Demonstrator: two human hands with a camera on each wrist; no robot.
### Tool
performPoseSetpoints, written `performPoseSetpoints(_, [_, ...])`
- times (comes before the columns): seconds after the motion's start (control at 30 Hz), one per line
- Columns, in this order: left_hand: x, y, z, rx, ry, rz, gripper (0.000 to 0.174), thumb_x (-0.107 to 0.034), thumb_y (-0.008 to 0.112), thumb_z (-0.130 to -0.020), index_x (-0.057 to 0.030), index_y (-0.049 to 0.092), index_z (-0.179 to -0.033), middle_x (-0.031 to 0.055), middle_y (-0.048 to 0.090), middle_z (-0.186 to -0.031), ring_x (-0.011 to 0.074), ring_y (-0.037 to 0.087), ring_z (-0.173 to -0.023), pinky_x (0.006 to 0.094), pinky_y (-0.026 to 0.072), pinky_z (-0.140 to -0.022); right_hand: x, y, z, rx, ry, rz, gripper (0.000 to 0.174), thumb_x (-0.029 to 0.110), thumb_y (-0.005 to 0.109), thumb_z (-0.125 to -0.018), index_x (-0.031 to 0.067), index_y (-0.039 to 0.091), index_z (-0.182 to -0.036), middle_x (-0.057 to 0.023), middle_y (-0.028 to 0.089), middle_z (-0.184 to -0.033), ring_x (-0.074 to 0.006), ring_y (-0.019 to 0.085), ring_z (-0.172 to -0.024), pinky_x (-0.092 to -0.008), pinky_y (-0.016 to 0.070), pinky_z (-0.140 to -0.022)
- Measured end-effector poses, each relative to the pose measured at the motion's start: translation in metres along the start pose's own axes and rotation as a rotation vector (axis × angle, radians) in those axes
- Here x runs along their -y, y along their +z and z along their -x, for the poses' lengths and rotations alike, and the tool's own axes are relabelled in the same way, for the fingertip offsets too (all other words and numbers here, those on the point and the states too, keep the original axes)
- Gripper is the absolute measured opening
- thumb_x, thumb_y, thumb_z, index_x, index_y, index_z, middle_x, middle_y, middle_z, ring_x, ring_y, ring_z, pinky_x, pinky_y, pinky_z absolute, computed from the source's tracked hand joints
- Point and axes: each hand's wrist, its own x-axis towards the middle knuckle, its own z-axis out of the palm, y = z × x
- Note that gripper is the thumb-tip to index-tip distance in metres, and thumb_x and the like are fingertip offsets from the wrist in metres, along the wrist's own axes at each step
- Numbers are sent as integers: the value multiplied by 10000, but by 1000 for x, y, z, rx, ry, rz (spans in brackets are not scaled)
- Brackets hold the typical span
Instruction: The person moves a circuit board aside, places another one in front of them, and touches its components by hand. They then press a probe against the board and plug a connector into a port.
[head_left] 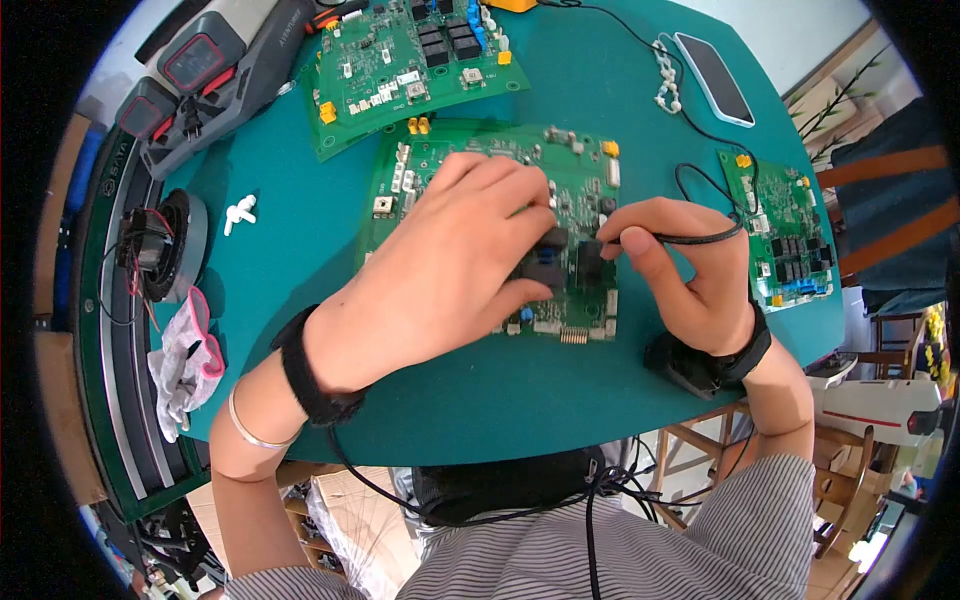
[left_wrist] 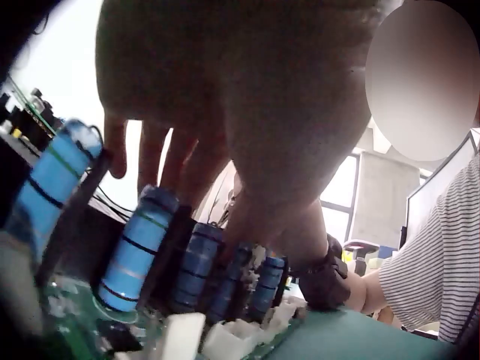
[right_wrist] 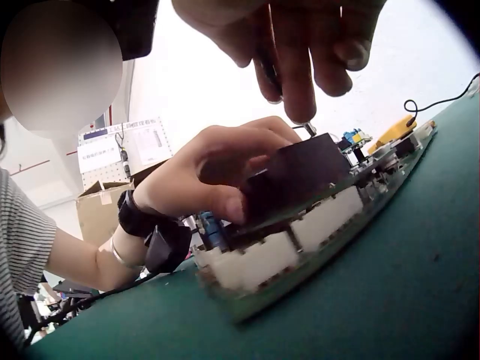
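A green circuit board (head_left: pixel 480 138) lies on the table in front of the person. The left hand (head_left: pixel 450 240) reaches over its middle, fingers and thumb curled round a group of black relays (right_wrist: pixel 296 180). In the right wrist view its thumb lies against a relay's side. Blue cylindrical components (left_wrist: pixel 135 255) stand on the board close under this hand in the left wrist view. At the board's right side, the right hand (head_left: pixel 690 250) pinches a slim black test probe (head_left: pixel 690 238) on a cable. Its metal tip (right_wrist: pixel 307 129) points down close over the relays.
A second board (head_left: pixel 440 75) lies behind, a third (head_left: pixel 790 225) at the right. A phone (head_left: pixel 715 80) and beaded string (head_left: pixel 667 75) lie at the back right. Left stand a grey tool case (head_left: pixel 260 90), round speaker (head_left: pixel 185 245) and gloves (head_left: pixel 185 365). A yellow device (right_wrist: pixel 394 135) sits behind.
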Motion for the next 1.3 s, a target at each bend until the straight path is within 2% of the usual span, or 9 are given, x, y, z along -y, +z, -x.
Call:
performPoseSetpoints(0.07, [2, 1, 0, -6, 30, 34, 474, -142, 821, -706, 9, 625, -1112, 143, 577, -1174, 358, 529, -1170, 449, 406, -1032, -1, 2, 1, -69, -7, -41, 44, 19, 655, -909, -20, 670, -896, -156, 644, -757, -312, 632, -642, -354, 489, -590])
performPoseSetpoints(0.3, [3, -8, -1, 146, 190, 132, 528, -181, 837, -656, 16, 635, -1102, 127, 583, -1146, 335, 539, -1191, 459, 393, -1055, 2, -7, 3, -20, -76, 4, 55, 16, 678, -871, -6, 651, -829, -145, 605, -690, -305, 598, -597, -365, 438, -542])
performPoseSetpoints(0.4, [2, -23, -2, 237, 190, 77, 506, -183, 837, -647, 0, 644, -1078, 108, 598, -1119, 320, 537, -1209, 458, 381, -1071, 3, -6, 3, 27, -123, -7, 45, 16, 666, -887, -7, 648, -853, -129, 615, -711, -260, 599, -593, -337, 442, -544])
performPoseSetpoints(0.47, [6, -32, -1, 287, 200, 27, 476, -184, 836, -649, -19, 650, -1055, 92, 610, -1093, 312, 536, -1220, 460, 372, -1080, 5, 1, 8, -111, 23, -195, 27, 12, 648, -909, -9, 643, -892, -102, 619, -736, -197, 576, -588, -297, 439, -549])
performPoseSetpoints(0.57, [5, -43, 5, 319, 137, -29, 459, -201, 833, -657, -30, 657, -1045, 93, 622, -1091, 313, 539, -1211, 457, 375, -1075, 5, 0, 8, -86, 35, -190, 23, 9, 628, -926, -11, 639, -930, -86, 618, -762, -149, 553, -604, -268, 436, -557])
performPoseSetpoints(0.8, [-29, -51, 10, 342, -124, -297, 402, -247, 827, -704, -14, 639, -973, 116, 613, -1017, 300, 556, -1095, 417, 417, -992, 8, 5, 7, -36, 117, -238, 21, -3, 613, -923, -5, 623, -942, -85, 617, -776, -134, 570, -650, -268, 447, -579])
performPoseSetpoints(0.9, [-30, -45, 13, 320, -107, -300, 393, -276, 821, -709, -15, 618, -923, 111, 596, -986, 293, 550, -1074, 409, 415, -985, 6, 6, 5, 8, 138, -225, 26, -9, 625, -918, 7, 618, -937, -95, 621, -785, -172, 597, -658, -283, 461, -591])
performPoseSetpoints(1.07, [-33, -35, 14, 296, -92, -309, 396, -296, 814, -704, -13, 602, -885, 111, 575, -947, 280, 545, -1030, 391, 416, -964, 5, 0, -3, 223, -55, 5, 114, 18, 701, -866, 29, 637, -958, -136, 643, -823, -318, 641, -724, -373, 497, -642])
performPoseSetpoints(1.3, [-23, -31, 11, 276, -18, -258, 393, -264, 792, -647, -6, 585, -859, 107, 571, -898, 277, 545, -943, 383, 429, -894, 2, 3, -3, 195, -90, 1, 125, 25, 713, -853, 30, 652, -962, -127, 652, -836, -331, 639, -765, -395, 496, -666])
